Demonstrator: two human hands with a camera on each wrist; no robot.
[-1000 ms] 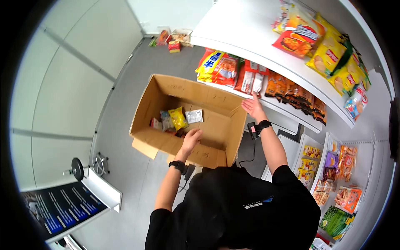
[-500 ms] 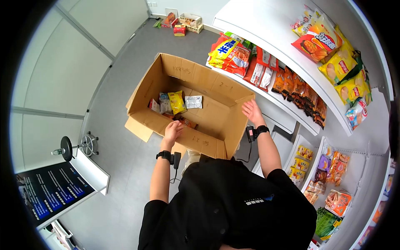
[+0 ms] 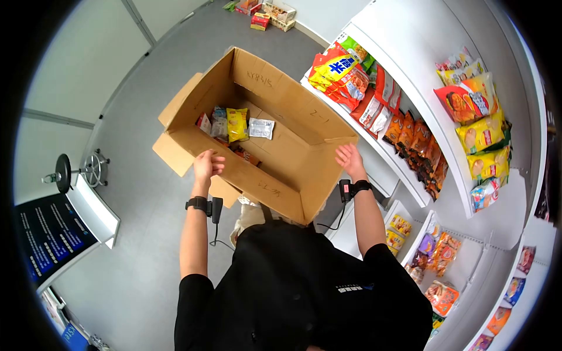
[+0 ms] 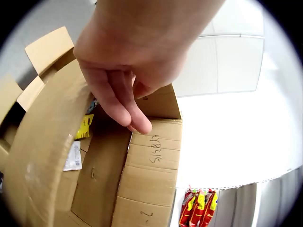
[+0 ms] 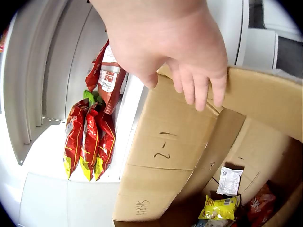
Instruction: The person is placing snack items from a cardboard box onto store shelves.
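A large open cardboard box (image 3: 273, 181) stands in front of the person, with handwritten marks on its walls. Inside it, toward the left end, lie a yellow packet (image 3: 237, 124), a silver-white packet (image 3: 261, 128), a reddish-brown packet (image 3: 247, 156) and a few others. The left hand (image 3: 208, 167) is at the box's near left rim, fingers loosely bent and holding nothing. At the right end, the right hand (image 3: 350, 159) overlaps the rim with its fingers extended and nothing in its grasp. In the right wrist view, its fingertips (image 5: 200, 101) are over the box's corner.
Shelves to the right carry red snack bags (image 3: 339, 76), orange-brown packets (image 3: 417, 146) and yellow chip bags (image 3: 486, 134). Lower shelving (image 3: 453, 240) holds more packaged food. Small boxes (image 3: 260, 21) lie on the floor at the far wall. A dark screen (image 3: 50, 240) is at the left.
The left hand has shifted left along the near rim, from over the box's inside to its near left side. The right hand stays by the right end. The head view has turned.
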